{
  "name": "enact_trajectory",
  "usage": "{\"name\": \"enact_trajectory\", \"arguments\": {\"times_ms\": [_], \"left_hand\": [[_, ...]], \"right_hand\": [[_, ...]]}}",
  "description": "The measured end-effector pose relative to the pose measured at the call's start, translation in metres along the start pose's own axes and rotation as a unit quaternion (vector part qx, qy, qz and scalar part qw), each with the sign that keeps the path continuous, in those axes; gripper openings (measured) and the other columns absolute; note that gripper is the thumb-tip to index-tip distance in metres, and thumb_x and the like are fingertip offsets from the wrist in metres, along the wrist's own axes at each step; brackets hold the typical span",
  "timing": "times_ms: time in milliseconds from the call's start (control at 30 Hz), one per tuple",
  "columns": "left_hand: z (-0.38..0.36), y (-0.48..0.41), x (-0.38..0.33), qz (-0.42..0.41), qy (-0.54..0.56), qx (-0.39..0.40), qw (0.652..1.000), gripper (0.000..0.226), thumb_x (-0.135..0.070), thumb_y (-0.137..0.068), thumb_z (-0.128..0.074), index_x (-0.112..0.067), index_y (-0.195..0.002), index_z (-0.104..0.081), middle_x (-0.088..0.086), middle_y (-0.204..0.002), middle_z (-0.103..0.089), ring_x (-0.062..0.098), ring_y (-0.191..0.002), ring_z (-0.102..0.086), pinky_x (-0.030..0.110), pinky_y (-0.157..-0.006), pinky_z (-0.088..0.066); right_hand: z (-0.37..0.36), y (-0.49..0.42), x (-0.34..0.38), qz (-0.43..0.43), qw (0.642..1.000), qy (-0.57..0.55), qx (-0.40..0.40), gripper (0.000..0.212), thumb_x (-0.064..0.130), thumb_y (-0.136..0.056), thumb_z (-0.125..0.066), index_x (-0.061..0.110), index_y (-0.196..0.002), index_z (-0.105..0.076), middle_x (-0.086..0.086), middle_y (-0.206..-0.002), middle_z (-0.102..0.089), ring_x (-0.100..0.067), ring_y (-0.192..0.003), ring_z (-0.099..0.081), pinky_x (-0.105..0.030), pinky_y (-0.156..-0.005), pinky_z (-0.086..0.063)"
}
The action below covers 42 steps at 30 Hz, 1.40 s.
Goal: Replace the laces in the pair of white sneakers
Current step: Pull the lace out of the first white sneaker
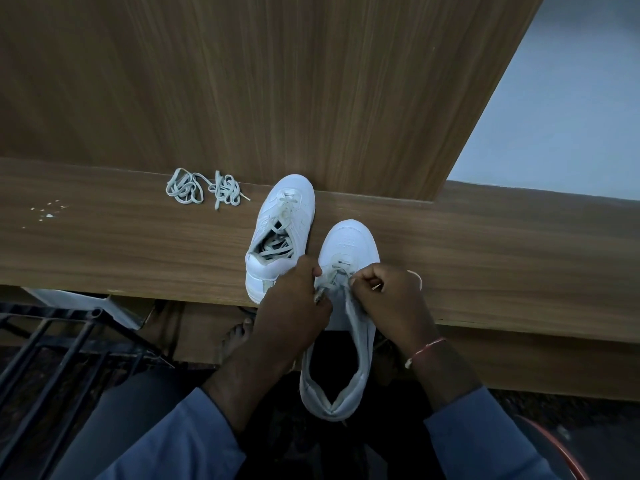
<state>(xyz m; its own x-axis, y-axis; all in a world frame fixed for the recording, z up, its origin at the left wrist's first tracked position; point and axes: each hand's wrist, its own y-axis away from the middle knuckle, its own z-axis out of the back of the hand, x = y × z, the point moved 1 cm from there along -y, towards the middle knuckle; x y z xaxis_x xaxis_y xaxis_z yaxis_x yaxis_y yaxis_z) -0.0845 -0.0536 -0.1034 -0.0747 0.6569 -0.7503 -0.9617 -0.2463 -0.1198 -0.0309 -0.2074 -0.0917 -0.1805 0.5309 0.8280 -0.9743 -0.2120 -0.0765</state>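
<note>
Two white sneakers are on a narrow wooden ledge [138, 244]. The left sneaker [282, 233] stands on the ledge with its lace partly threaded and bunched inside the opening. The right sneaker [348, 327] has its toe on the ledge and its heel hanging over the front edge toward me. My left hand [294, 306] and my right hand [388, 299] both grip this shoe at its eyelets, each pinching part of the pale lace [337, 271]. Two loose bundled laces [204, 190] lie further left on the ledge.
A tall wooden panel [277, 81] rises right behind the ledge. A pale wall [571, 116] shows at the right. Below the ledge are a black metal frame [59, 348], a bare foot [235, 337] and a red rim [554, 441] at bottom right.
</note>
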Motion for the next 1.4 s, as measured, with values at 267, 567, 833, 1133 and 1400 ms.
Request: {"name": "enact_trajectory", "arguments": {"times_ms": [267,567,833,1133,1400], "left_hand": [[-0.001,0.002,0.0,-0.002,-0.05,0.031,0.998,0.037,-0.019,-0.083,-0.059,-0.018,-0.119,-0.063,0.008,-0.102,-0.065,0.024,-0.095,-0.062,0.037,-0.081,-0.051],[0.0,0.001,0.0,-0.001,-0.053,0.026,0.998,0.041,-0.015,-0.084,-0.059,-0.017,-0.125,-0.063,0.011,-0.103,-0.065,0.026,-0.097,-0.062,0.036,-0.083,-0.05],[0.0,0.001,0.0,-0.004,-0.073,0.021,0.997,0.039,-0.015,-0.083,-0.057,-0.02,-0.121,-0.065,0.009,-0.099,-0.065,0.024,-0.096,-0.061,0.027,-0.076,-0.043],[-0.001,0.001,-0.002,-0.022,-0.03,0.027,0.999,0.049,-0.015,-0.081,-0.057,-0.024,-0.129,-0.059,0.004,-0.102,-0.066,0.019,-0.093,-0.062,0.027,-0.073,-0.045],[-0.002,0.001,0.002,-0.002,-0.023,0.033,0.999,0.057,-0.014,-0.08,-0.058,-0.027,-0.135,-0.053,0.004,-0.106,-0.066,0.017,-0.097,-0.062,0.033,-0.083,-0.051]], "right_hand": [[-0.005,-0.003,0.005,-0.031,0.997,0.003,0.065,0.01,0.016,-0.087,-0.065,0.015,-0.077,-0.066,0.003,-0.064,-0.065,-0.011,-0.056,-0.06,-0.031,-0.055,-0.052],[0.026,-0.011,0.005,-0.101,0.98,-0.167,0.028,0.018,0.018,-0.084,-0.063,0.011,-0.068,-0.063,0.001,-0.059,-0.062,-0.016,-0.054,-0.054,-0.028,-0.05,-0.045],[0.005,-0.011,0.018,-0.05,0.981,-0.175,-0.063,0.011,0.01,-0.087,-0.058,0.008,-0.077,-0.061,-0.004,-0.064,-0.062,-0.013,-0.053,-0.054,-0.027,-0.05,-0.045],[0.001,-0.001,-0.003,0.011,0.996,0.007,0.091,0.006,0.021,-0.086,-0.071,0.018,-0.082,-0.066,0.0,-0.073,-0.065,-0.001,-0.059,-0.055,-0.018,-0.054,-0.045],[0.015,-0.011,0.007,-0.107,0.966,-0.235,-0.015,0.013,0.021,-0.094,-0.062,0.008,-0.092,-0.063,-0.005,-0.071,-0.07,-0.016,-0.062,-0.065,-0.024,-0.056,-0.05]]}}
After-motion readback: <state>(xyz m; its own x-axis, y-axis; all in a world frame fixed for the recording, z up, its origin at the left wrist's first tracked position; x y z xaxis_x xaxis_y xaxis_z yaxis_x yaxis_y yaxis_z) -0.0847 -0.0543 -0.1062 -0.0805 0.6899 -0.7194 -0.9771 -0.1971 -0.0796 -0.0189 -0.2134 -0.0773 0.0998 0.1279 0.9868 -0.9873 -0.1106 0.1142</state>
